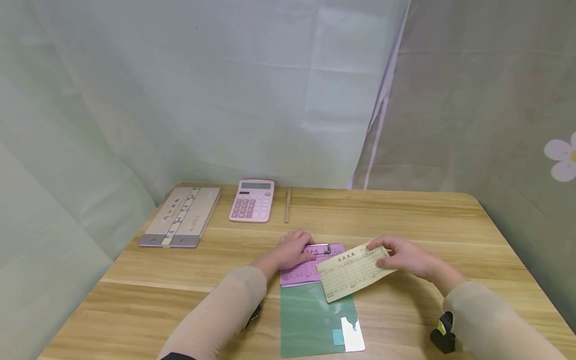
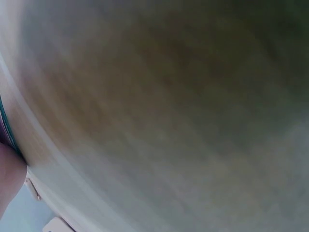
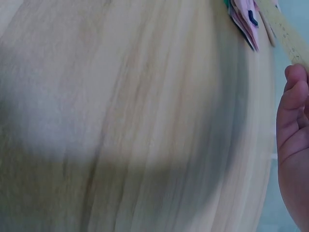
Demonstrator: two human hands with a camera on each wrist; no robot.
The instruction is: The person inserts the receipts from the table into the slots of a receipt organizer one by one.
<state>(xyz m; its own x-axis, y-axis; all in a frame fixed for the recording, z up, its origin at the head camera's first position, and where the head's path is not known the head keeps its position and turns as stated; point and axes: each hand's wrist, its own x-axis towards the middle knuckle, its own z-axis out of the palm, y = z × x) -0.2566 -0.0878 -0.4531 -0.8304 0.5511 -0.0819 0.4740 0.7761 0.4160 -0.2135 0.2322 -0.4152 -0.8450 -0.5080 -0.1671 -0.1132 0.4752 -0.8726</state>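
A green clipboard [image 1: 310, 320] lies on the table before me, with pink printed forms [image 1: 299, 274] under its metal clip [image 1: 320, 248]. My left hand [image 1: 293, 250] holds the clipboard's top left part, thumb over the pink forms beside the clip and fingers at the far edge. My right hand [image 1: 402, 256] pinches the right end of a yellow printed form [image 1: 348, 272] between thumb and fingers. The yellow form slants and overlaps the pink forms' right side. In the right wrist view, the fingers [image 3: 295, 96] show beside the yellow form's edge; the left wrist view catches only a bit of hand [image 2: 9, 174].
Toward the back left of the wooden table [image 1: 405, 215] lies a banded beige ledger [image 1: 184, 217]. To its right are a pink calculator [image 1: 253, 200] and a slim tan pen [image 1: 287, 205]. Light curtains [image 1: 270, 90] hang behind the table.
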